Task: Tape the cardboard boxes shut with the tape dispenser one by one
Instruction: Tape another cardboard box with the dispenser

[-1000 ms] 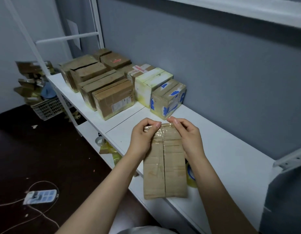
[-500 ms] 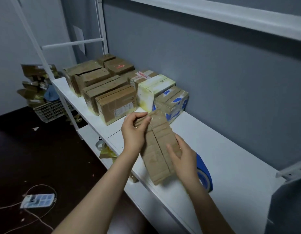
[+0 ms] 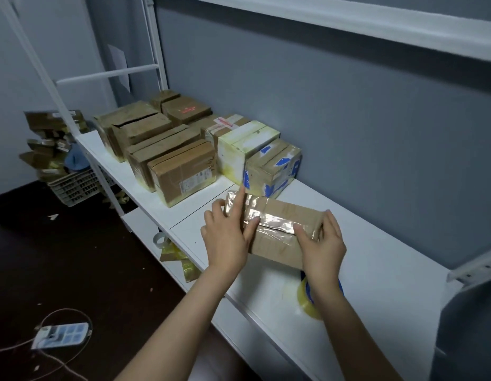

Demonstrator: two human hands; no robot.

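Observation:
A flat cardboard box [image 3: 285, 213] with shiny clear tape along its seam lies lengthwise on the white shelf [image 3: 382, 259]. My left hand [image 3: 225, 235] holds its left end, thumb on the taped seam and index finger straight across the top. My right hand [image 3: 322, 243] grips the right end, thumb on top and fingers round the edge. The tape dispenser [image 3: 307, 298], blue with a yellowish roll, sits on the shelf under my right wrist, partly hidden.
Several taped boxes [image 3: 184, 169] stand in rows at the shelf's left, the nearest one blue-marked [image 3: 274, 169]. A tape roll [image 3: 159, 239] and scraps lie on a lower ledge. A crate [image 3: 76, 185] and a power strip [image 3: 61, 332] are on the floor. A metal bracket [image 3: 472, 268] juts out at right.
The box has turned from pointing away from me to lying sideways and has come down onto the shelf. My right hand moved from its near side to its right end.

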